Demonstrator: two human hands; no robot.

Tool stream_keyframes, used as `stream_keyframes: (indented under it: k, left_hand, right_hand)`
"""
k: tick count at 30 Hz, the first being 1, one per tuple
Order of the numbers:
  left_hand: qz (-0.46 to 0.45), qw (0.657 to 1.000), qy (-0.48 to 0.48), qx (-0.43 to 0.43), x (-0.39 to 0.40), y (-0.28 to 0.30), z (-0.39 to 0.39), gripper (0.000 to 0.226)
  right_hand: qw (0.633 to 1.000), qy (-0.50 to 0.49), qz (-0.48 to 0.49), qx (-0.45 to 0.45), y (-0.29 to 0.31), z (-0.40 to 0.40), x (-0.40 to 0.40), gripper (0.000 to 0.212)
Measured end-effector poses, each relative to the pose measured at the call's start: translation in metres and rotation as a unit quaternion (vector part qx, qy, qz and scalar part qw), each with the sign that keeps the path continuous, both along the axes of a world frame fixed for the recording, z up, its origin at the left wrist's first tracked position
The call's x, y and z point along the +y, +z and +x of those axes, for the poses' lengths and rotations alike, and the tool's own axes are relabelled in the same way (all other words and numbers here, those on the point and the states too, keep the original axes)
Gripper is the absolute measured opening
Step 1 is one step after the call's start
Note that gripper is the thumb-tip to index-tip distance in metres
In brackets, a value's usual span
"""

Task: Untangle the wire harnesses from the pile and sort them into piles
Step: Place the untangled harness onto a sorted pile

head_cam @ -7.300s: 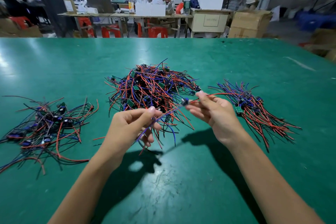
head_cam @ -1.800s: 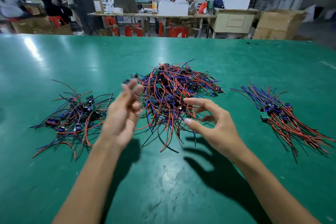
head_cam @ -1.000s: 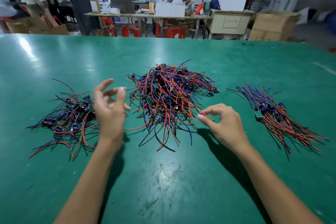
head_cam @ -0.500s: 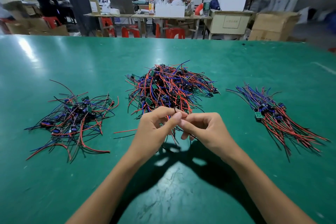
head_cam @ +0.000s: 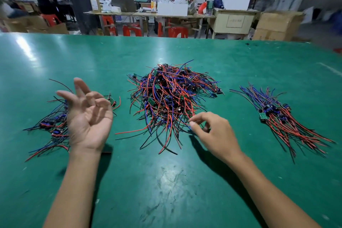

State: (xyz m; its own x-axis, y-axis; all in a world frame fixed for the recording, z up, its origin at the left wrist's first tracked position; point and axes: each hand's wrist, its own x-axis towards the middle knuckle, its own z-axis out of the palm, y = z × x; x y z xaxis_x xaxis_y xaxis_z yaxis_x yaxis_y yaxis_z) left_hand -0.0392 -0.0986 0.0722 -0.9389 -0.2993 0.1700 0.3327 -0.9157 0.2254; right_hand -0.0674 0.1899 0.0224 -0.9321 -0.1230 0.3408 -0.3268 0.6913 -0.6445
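Two bare forearms reach into view from the lower edge, uncovered from elbow to fingertip. The left hand (head_cam: 88,116) and right hand (head_cam: 215,133) wear no gloves, rings, watch or wristband; fingernails are short and plain.

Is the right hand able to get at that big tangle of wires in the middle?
Probably yes. The right hand is already at the near right edge of the middle pile, thumb and forefinger nearly pinched at the wire ends, with nothing in between.
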Motion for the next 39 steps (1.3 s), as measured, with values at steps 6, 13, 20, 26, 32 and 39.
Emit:
stream_keyframes:
  k: [6, 13, 20, 26, 32, 39]
  left_hand:
    - [-0.32, 0.939, 0.07, -0.11, 0.005, -0.003, -0.005, 0.036]
    - [-0.879, 0.411, 0.148, -0.193, 0.045, -0.041, -0.013, 0.023]
    - [-0.821, 0.502, 0.15, -0.227, 0.048, -0.04, -0.015, 0.015]
    - [-0.682, 0.651, 0.198, -0.266, 0.054, -0.027, -0.012, 0.013]
    - [-0.786, 0.504, 0.326, -0.147, 0.066, -0.023, -0.003, 0.018]
    - [-0.833, 0.532, 0.148, 0.031, 0.089, -0.036, 0.0, 0.044]
  right_hand:
    - [0.993, 0.015, 0.115, 0.01, -0.006, 0.01, -0.019, 0.04]
    - [0.996, 0.014, 0.089, -0.003, 0.0, 0.012, -0.018, 0.016]
    - [0.992, -0.069, -0.017, 0.105, 0.01, 0.01, -0.009, 0.016]
    - [0.961, -0.122, -0.127, 0.212, 0.021, 0.008, -0.003, 0.01]
    - [0.958, -0.054, -0.209, 0.191, 0.026, 0.01, -0.002, 0.012]
    - [0.914, 0.098, -0.391, 0.05, 0.034, 0.016, -0.012, 0.01]
